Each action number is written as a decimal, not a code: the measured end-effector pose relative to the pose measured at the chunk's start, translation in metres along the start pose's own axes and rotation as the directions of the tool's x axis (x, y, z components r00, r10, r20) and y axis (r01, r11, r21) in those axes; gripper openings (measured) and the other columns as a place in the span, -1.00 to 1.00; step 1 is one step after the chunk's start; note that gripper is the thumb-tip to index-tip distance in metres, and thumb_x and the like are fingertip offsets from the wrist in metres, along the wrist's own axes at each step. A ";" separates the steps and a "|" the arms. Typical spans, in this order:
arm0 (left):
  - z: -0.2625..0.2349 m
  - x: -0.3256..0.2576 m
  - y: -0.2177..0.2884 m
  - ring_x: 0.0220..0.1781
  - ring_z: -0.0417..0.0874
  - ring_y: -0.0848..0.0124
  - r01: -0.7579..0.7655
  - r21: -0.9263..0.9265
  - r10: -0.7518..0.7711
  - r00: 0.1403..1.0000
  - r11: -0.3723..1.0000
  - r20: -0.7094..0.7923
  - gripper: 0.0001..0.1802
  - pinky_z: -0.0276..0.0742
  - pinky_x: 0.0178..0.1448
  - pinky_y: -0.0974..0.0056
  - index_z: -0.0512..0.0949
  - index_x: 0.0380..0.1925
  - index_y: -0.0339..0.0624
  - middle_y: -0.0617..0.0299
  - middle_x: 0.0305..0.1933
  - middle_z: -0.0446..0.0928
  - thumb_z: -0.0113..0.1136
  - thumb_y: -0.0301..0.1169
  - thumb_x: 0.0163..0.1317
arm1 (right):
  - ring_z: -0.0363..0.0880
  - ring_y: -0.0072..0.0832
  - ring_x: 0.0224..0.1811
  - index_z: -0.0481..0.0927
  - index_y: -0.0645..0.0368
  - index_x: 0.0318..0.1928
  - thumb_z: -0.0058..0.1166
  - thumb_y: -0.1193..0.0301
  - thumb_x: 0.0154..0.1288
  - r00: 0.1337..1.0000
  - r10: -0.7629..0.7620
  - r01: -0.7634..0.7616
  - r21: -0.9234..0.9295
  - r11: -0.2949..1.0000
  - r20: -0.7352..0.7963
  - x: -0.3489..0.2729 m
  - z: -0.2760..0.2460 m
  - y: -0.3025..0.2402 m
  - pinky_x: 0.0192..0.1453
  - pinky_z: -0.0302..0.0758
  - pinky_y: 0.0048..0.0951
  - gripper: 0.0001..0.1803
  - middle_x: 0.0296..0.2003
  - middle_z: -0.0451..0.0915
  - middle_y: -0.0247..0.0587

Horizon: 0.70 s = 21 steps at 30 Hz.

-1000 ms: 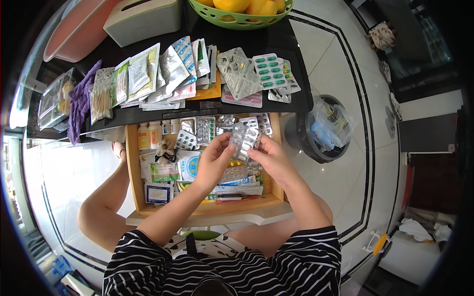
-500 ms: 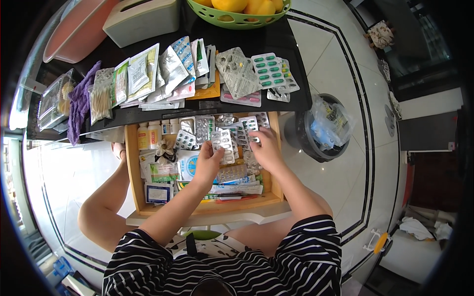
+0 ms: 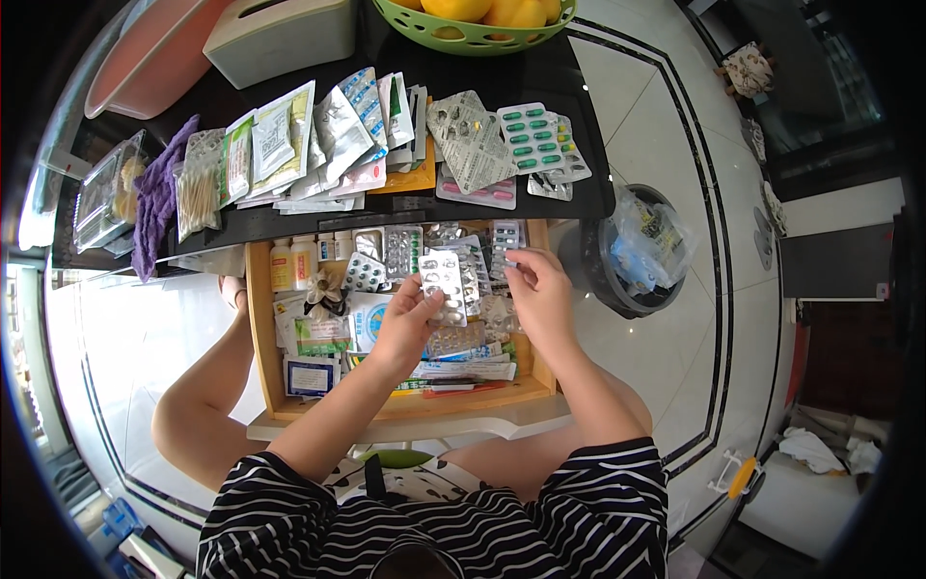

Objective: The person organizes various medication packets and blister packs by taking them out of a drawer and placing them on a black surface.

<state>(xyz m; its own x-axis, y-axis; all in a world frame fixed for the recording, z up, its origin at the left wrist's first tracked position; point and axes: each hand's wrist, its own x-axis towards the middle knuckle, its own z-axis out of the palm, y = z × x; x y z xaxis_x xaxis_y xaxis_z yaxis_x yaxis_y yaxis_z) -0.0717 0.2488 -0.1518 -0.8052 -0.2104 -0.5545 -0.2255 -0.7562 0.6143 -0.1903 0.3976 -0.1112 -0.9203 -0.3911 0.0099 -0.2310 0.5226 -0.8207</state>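
Note:
My left hand is closed on a silver blister pack, held over the open drawer with its face up and my thumb across its lower left. My right hand pinches the right edge of another blister pack near the drawer's back right corner. Other blister packs lie beneath and between my hands, among them one with dark round pills and one with green capsules. My hands partly hide the drawer's contents.
The wooden drawer also holds white bottles and flat packets. On the black tabletop are sachets, more blister packs, cotton swabs, a purple cloth and a green fruit basket. A dark bin stands right.
My right hand has shifted slightly right, and the pack at its fingertips has moved right and turned more upright. My left hand's pack has moved slightly right.

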 end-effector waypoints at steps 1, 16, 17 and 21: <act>0.003 -0.004 0.004 -0.08 0.55 0.49 0.000 -0.055 0.003 0.999 0.999 0.049 -0.79 0.50 -0.04 0.28 0.36 -0.05 -0.04 0.33 -0.11 0.51 0.00 -0.51 0.35 | 0.57 -0.49 -0.29 0.60 0.30 -0.21 0.15 0.53 0.19 0.999 -0.039 0.040 0.049 0.998 -0.023 -0.001 -0.003 -0.006 -0.20 0.47 -0.54 -0.85 -0.25 0.59 -0.21; 0.021 -0.017 0.001 -0.13 0.55 0.47 -0.119 0.008 0.119 0.993 0.993 -0.012 -0.81 0.47 -0.01 0.29 0.35 -0.03 -0.14 0.28 -0.14 0.50 -0.04 -0.48 0.38 | 0.53 -0.59 -0.19 0.50 0.26 -0.19 0.21 0.58 0.13 0.911 0.182 -0.333 0.400 0.854 0.370 -0.023 0.007 -0.017 -0.16 0.52 -0.55 -0.78 -0.23 0.55 -0.33; 0.021 -0.017 0.000 -0.15 0.55 0.47 -0.132 0.032 0.133 0.991 0.991 -0.031 -0.82 0.47 -0.02 0.29 0.34 -0.04 -0.14 0.28 -0.15 0.50 -0.04 -0.46 0.38 | 0.53 -0.59 -0.19 0.50 0.26 -0.19 0.21 0.58 0.13 0.911 0.181 -0.333 0.401 0.853 0.370 -0.023 0.008 -0.017 -0.16 0.52 -0.55 -0.78 -0.23 0.55 -0.33; 0.024 -0.019 0.001 -0.16 0.55 0.47 -0.154 0.033 0.156 0.986 0.987 -0.052 -0.84 0.48 -0.02 0.29 0.34 -0.06 -0.15 0.27 -0.16 0.50 -0.06 -0.44 0.39 | 0.51 -0.61 -0.21 0.52 0.25 -0.18 0.18 0.58 0.15 0.920 0.159 -0.314 0.431 0.846 0.359 -0.025 0.008 -0.016 -0.15 0.48 -0.56 -0.80 -0.27 0.56 -0.35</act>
<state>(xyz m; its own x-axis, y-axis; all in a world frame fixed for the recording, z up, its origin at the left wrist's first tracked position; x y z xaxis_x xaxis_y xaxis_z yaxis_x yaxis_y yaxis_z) -0.0698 0.2667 -0.1271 -0.8011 -0.3573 -0.4803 -0.1169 -0.6936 0.7109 -0.1610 0.3923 -0.1028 -0.7699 -0.5487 -0.3260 0.2294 0.2388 -0.9436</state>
